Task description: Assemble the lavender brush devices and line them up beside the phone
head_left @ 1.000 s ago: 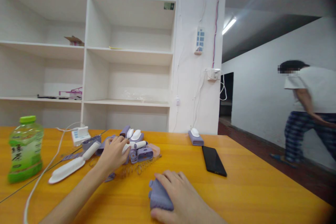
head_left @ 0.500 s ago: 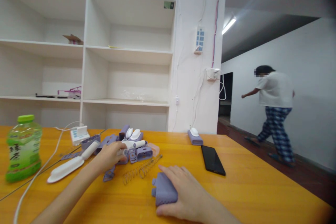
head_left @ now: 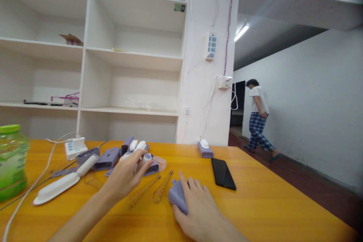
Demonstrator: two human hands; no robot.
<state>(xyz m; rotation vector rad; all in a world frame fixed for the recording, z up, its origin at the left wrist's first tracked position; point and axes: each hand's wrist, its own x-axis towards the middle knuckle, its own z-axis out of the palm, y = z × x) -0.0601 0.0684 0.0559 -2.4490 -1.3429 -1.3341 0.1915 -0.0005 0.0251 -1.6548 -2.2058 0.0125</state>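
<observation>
My left hand [head_left: 127, 174] is closed, thumb and fingers around a white tubular plastic part [head_left: 146, 158] whose round end faces me. It is over a pile of purple housings [head_left: 109, 159] and white pieces [head_left: 140, 145]. My right hand [head_left: 198, 206] grips a purple plastic housing [head_left: 178, 196] against the table, its palm hiding the far side. Between the hands lie two coil springs, a longer spring [head_left: 143, 191] and a shorter spring [head_left: 163, 187]. A white brush-shaped piece with a handle [head_left: 58, 188] lies to the left of my left hand.
A black phone [head_left: 223, 174] lies right of my right hand, with a purple-and-white assembled piece [head_left: 205, 148] behind it. At left are a green-capped bottle [head_left: 13, 166], a power strip [head_left: 75, 148] and a white cable [head_left: 47, 162]. A person [head_left: 258, 113] walks beyond the table.
My left hand has moved right, with the white tubular part between its fingers. The purple housing under my right hand has turned. The view has shifted, and the person has walked farther left and away.
</observation>
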